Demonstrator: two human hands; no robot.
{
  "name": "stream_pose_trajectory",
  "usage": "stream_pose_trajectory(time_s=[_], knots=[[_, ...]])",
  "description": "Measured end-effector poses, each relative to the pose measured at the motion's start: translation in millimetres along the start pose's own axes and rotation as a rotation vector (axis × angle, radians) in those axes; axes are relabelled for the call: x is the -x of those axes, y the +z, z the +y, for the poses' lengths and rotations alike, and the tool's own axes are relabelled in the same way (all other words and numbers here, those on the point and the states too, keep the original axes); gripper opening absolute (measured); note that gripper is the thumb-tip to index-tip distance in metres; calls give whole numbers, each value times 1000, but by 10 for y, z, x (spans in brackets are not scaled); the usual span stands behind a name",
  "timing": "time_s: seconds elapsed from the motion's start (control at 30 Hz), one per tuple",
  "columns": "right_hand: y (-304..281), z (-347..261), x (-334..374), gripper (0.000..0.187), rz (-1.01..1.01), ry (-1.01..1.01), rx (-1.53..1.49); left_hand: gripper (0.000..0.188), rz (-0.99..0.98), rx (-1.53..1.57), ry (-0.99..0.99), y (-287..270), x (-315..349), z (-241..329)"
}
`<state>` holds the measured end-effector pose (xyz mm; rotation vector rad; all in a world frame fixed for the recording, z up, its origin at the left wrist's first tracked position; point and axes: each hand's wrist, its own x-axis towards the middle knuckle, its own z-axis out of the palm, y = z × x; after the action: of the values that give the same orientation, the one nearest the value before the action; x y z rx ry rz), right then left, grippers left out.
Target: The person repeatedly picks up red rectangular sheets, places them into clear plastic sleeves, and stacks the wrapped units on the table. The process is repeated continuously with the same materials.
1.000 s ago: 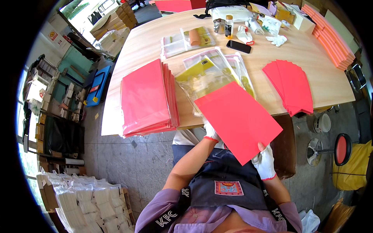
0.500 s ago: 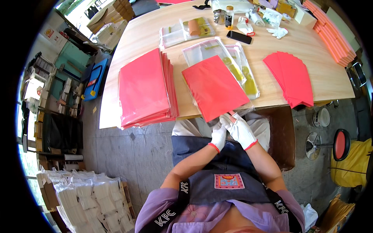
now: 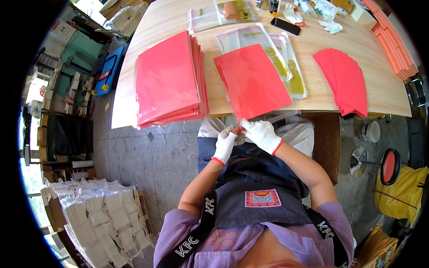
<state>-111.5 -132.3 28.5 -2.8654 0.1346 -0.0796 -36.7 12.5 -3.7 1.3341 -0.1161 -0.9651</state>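
Note:
A red sheet in a clear plastic sleeve (image 3: 253, 82) lies at the table's near edge, its lower end facing me. My right hand (image 3: 262, 135), in a white glove with a red cuff, is closed at the sleeve's lower left corner. Close beside it, my left hand (image 3: 225, 142), gloved alike, has its fingers pinched together just below that corner; bare fingertips show, and what they hold is too small to make out. Left of the sleeve stands a thick stack of sleeved red sheets (image 3: 167, 80). Clear sleeves with yellow-green patches (image 3: 297, 85) lie partly beneath the red sheet.
Fanned red sheets (image 3: 344, 82) lie on the right of the table (image 3: 308, 49). Farther back are more clear sleeves (image 3: 203, 18), a black phone (image 3: 286, 26) and a white glove (image 3: 331, 27). A brown box (image 3: 325, 147) stands under the table edge, a stool (image 3: 390, 166) to the right.
Both hands have moved left along the sleeve's lower edge to its left corner, with the left hand slightly farther from the right. The whole view has shifted, with the table higher in it.

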Motion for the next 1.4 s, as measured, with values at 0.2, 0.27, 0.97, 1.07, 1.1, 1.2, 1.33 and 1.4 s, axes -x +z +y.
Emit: stream_pose_trajectory(time_s=[0.2,0.27,0.97,1.07,1.1,1.2,1.33,1.4], knots=[[-52,63,-62,12,148,-162,-130,27,25,85,-23,-2,-94,-18],[-408,128,103,5,-204,282,-1108,29,91,162,-17,-6,-75,-48],[-836,829,630,36,311,-6,123,26,152,-1264,1234,-136,-228,192],[-519,1175,367,26,299,35,-80,16,261,-1184,1204,-145,-254,213],[-461,1279,301,23,251,96,-210,13,318,-995,1024,-93,-238,205],[-460,1132,190,19,332,284,-225,14,398,-451,476,-129,-252,45],[-362,1042,141,17,444,482,-156,43,270,236,343,60,-210,147],[-316,1140,165,17,456,552,-266,43,156,307,244,112,-175,282]])
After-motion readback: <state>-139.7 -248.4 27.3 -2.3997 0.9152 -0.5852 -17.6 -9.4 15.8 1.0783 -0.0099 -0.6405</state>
